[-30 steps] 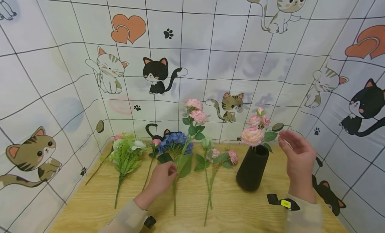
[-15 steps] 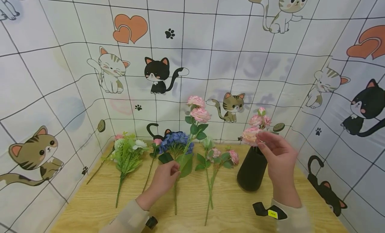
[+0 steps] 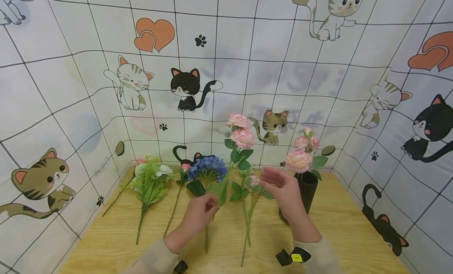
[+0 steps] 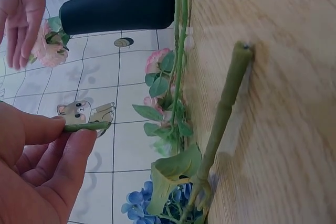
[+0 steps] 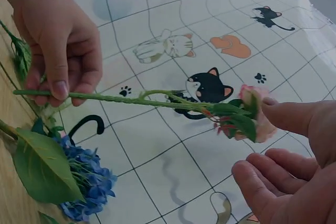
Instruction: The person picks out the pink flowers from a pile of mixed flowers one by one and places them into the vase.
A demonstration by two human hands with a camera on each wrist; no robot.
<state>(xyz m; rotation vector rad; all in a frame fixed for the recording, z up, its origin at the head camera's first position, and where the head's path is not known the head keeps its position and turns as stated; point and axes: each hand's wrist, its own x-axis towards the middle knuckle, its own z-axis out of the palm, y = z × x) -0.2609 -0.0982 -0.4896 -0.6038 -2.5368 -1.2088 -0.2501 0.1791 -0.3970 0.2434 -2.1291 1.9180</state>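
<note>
My left hand point(image 3: 196, 215) pinches the lower stem of a pink peony point(image 3: 242, 138) between thumb and fingertips. In the right wrist view its green stem point(image 5: 115, 99) runs sideways from those fingers to the bloom. The cut stem end point(image 4: 86, 126) sticks out past the thumb in the left wrist view. My right hand point(image 3: 286, 195) is raised with fingers extended and holds nothing; in its wrist view the thumb overlaps the bloom. Behind the right hand stands a black vase point(image 3: 308, 191) with pink peonies point(image 3: 299, 160) in it, partly hidden by that hand.
On the wooden table point(image 3: 269, 254) lie a blue hydrangea point(image 3: 207, 170), a leafy green bunch with white flowers point(image 3: 150, 183) and crossed stems with small pink flowers point(image 3: 245, 223). A thin stem with a pink bud point(image 3: 185, 168) lies beside the hydrangea. Cat-print cloth point(image 3: 233, 81) encloses the table.
My right hand has moved left from beside the vase, across its front, toward the held peony. The left hand has shifted slightly right with the peony, which leans a little further right.
</note>
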